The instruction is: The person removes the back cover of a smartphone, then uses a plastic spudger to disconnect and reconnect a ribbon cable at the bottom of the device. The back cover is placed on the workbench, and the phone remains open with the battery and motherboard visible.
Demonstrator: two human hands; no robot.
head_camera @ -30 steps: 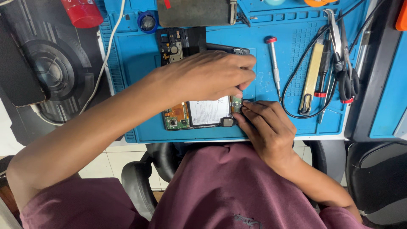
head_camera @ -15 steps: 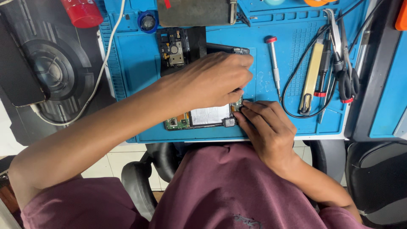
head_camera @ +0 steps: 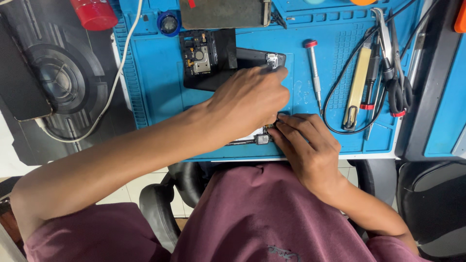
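An opened phone [head_camera: 253, 56] lies on a blue work mat [head_camera: 155, 87] and is mostly hidden under my left hand [head_camera: 250, 104]. That hand lies across the phone with its fingers curled over the right edge. My right hand [head_camera: 306, 145] sits at the mat's near edge, its fingertips pressed against the phone's lower right corner, beside a small metal connector [head_camera: 262, 139]. The two hands touch there. What the fingertips hold, if anything, is hidden.
A black part with a small circuit board [head_camera: 200, 58] lies left of the phone. To the right are a red-capped screwdriver [head_camera: 313, 73], a yellow-handled tool [head_camera: 357, 87], scissors [head_camera: 395, 87] and a black cable [head_camera: 335, 104]. A white cable [head_camera: 121, 73] and a dark device [head_camera: 19, 82] lie left.
My left hand has slid down and over the phone, so the white battery and board seen before are now covered. My right hand has stayed at the lower right corner.
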